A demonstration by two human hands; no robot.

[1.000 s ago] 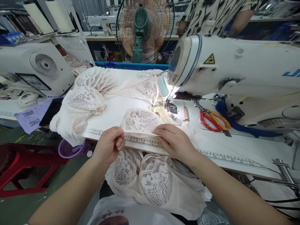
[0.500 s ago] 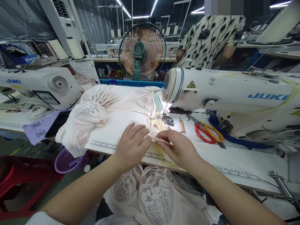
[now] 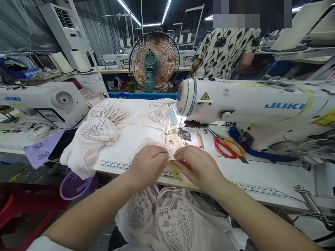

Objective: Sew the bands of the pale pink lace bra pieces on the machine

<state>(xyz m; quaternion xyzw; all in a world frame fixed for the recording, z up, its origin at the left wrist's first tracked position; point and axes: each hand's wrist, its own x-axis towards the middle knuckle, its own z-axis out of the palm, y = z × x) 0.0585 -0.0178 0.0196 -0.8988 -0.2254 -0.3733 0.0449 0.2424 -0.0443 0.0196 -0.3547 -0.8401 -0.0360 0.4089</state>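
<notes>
At the centre of the head view, a pale lace piece (image 3: 146, 142) is held just above the near edge of the worktop (image 3: 261, 170), its lace part spread out beyond the knuckles. By the left hand (image 3: 150, 162), its near edge is gripped, the fingers closed together on the cloth, though their very tips are partly hidden. By the right hand (image 3: 200, 167), the same edge is pinched between thumb and fingers, close beside the left, with hardly any cloth showing between.

Just right of centre, the sewing machine (image 3: 243, 97) is lit at its needle, and the lace piece is kept short of it, near a yellowish patch (image 3: 174, 141). Handling and lining up of the edge, it would be judged, is the step in hand; for any next move, an even edge and a light, level grip on both sides seem to be called for.

To the right, scissors (image 3: 228, 144) and a wooden-handled tool (image 3: 199, 139) are left untouched. At centre left, lace-cupped garments (image 3: 98, 130) are heaped; at bottom centre, another lace garment (image 3: 176, 216) is draped below the worktop's edge.
</notes>
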